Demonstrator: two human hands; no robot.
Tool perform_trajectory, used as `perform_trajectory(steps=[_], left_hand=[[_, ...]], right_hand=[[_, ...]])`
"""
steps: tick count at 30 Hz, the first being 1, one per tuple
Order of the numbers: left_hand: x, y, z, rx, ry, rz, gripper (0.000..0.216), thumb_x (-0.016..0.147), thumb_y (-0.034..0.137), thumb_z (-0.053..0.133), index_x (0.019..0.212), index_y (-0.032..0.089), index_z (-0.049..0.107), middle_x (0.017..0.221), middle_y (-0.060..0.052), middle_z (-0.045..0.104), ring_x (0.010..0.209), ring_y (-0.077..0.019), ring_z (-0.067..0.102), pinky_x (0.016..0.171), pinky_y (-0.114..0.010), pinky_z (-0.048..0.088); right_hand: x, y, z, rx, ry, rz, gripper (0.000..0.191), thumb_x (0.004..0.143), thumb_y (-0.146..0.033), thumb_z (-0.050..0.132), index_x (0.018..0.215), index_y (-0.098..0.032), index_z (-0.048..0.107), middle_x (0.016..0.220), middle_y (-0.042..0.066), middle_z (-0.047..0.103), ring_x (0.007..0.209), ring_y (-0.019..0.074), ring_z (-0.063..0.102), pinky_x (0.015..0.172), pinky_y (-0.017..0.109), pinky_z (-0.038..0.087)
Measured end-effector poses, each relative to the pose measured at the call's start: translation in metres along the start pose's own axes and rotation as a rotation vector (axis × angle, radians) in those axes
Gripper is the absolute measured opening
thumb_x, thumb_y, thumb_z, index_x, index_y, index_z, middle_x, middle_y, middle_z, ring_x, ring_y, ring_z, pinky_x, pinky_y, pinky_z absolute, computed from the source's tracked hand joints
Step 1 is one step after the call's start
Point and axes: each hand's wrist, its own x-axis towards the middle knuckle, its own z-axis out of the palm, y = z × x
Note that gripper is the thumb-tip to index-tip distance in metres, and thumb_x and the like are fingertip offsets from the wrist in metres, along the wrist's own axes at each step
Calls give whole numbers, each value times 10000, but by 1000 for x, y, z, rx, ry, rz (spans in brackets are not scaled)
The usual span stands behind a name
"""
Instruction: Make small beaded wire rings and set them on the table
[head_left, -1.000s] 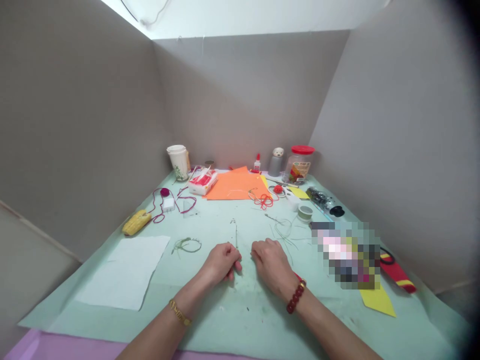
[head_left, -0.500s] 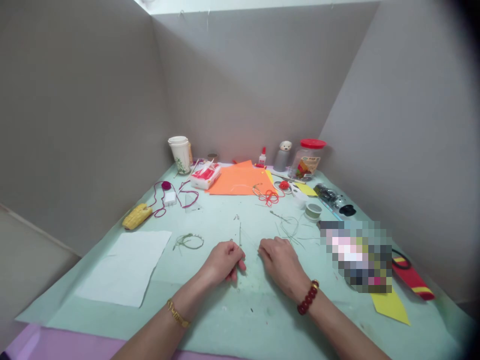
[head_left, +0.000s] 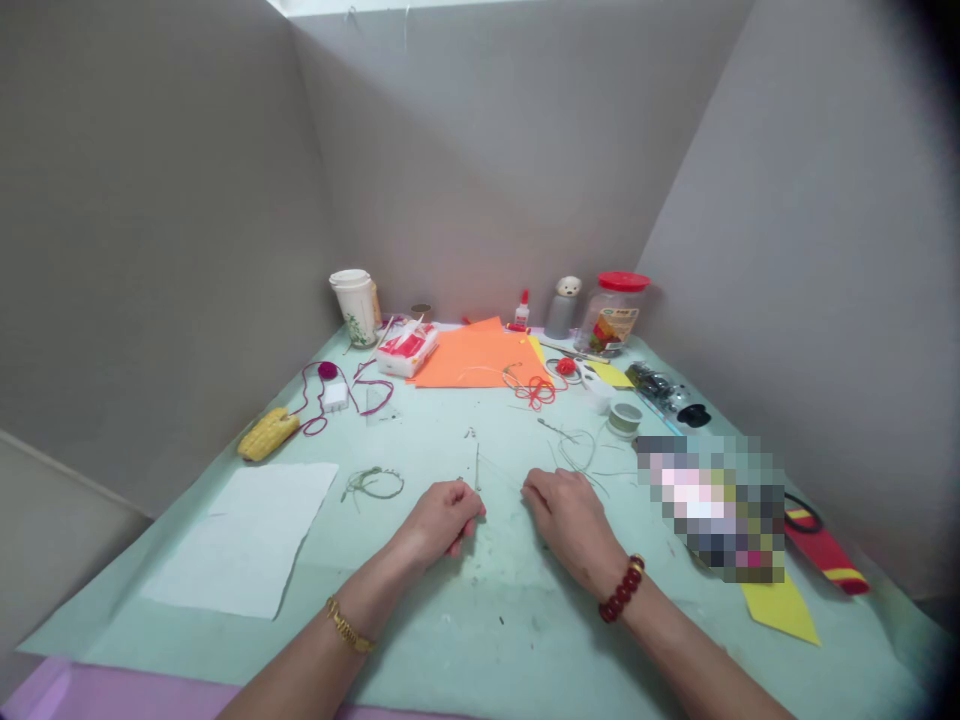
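Close to the middle of the table, my left hand (head_left: pixel 448 515) is closed, thumb and fingers pinched on a thin green cord (head_left: pixel 477 465). A short length of this cord stands out beyond the fingertips, pointing away from me. My right hand (head_left: pixel 559 500) is closed too, knuckles up, a small gap to the right of the left one. Faint strands run from the cord towards its pinched fingertips, which are mostly hidden. Left of the hands lies a coiled green cord loop (head_left: pixel 375 484). Beyond my right hand are loose green cord (head_left: pixel 577 450) and a cord spool (head_left: pixel 624 420).
A white sheet (head_left: pixel 244 540) and a corn cob (head_left: pixel 268 435) lie on the left. Orange paper (head_left: pixel 476 360), a tissue pack (head_left: pixel 407 348), a cup (head_left: pixel 355 308) and a red-lidded jar (head_left: pixel 611 315) are at the back. Yellow paper (head_left: pixel 780 610) lies right, near a blurred-out object (head_left: pixel 712 510).
My hands are slightly farther apart, the left shifted a little left and the right a little right. Both stay closed. The camera view has shifted slightly.
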Motion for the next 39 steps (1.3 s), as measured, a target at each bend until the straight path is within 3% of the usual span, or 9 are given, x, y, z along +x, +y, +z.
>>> perform_trajectory(steps=[9,14,18,21,23,25,28,31,39], left_hand=[[0,0,0,-3,38,25,206,793,354,482,703,177,538,426,104,325,341,-49,255,341,-178,201],[-1,2,1,-26,-25,23,209,815,358,457,753,174,534,481,85,451,309,-34,318,335,-180,195],[0,3,0,-61,-46,18,196,805,350,482,758,165,529,532,59,535,310,-26,355,338,-175,206],[1,3,0,-110,-53,20,208,786,365,516,760,160,536,540,48,552,324,-32,376,347,-177,232],[2,3,-1,-138,-53,25,209,776,367,534,755,160,538,542,48,554,331,-31,373,354,-178,244],[1,4,-1,-164,-50,36,212,769,370,547,746,160,537,550,48,555,338,-26,359,359,-175,241],[0,5,0,-192,-59,59,228,770,380,549,738,154,540,554,42,558,353,-24,352,363,-172,223],[-1,6,0,-200,-72,65,241,779,389,542,737,152,540,541,31,567,354,-26,355,360,-168,208],[1,6,2,-144,-21,29,262,787,414,544,761,154,556,530,44,547,338,-28,378,337,-154,245]], right_hand=[[-1,-4,2,-8,-36,-32,209,871,-132,445,708,-181,565,658,39,616,669,168,515,685,272,276],[1,-2,1,16,-61,-9,216,884,-169,450,710,-184,578,664,32,611,674,171,501,686,283,293],[-1,-4,-2,84,96,-22,136,848,-190,508,823,-190,642,919,92,622,893,229,503,781,322,330],[-7,-14,-8,323,237,75,171,825,-204,516,946,-181,635,1021,113,598,965,245,500,822,349,367],[-11,-25,-12,581,85,213,149,831,-245,492,811,-177,623,806,68,607,765,195,539,691,312,414],[-15,-35,-12,876,-201,357,196,827,-301,481,710,-182,583,628,9,543,542,133,482,507,264,390],[-18,-45,-7,1281,-464,494,182,805,-337,494,762,-176,568,666,-10,537,455,81,434,375,207,334],[-17,-49,1,1494,-487,564,166,782,-325,514,768,-164,549,714,-5,544,458,58,452,341,166,322],[-12,-52,8,1531,-453,636,121,725,-247,541,653,-151,524,539,-43,469,398,36,367,333,146,279]])
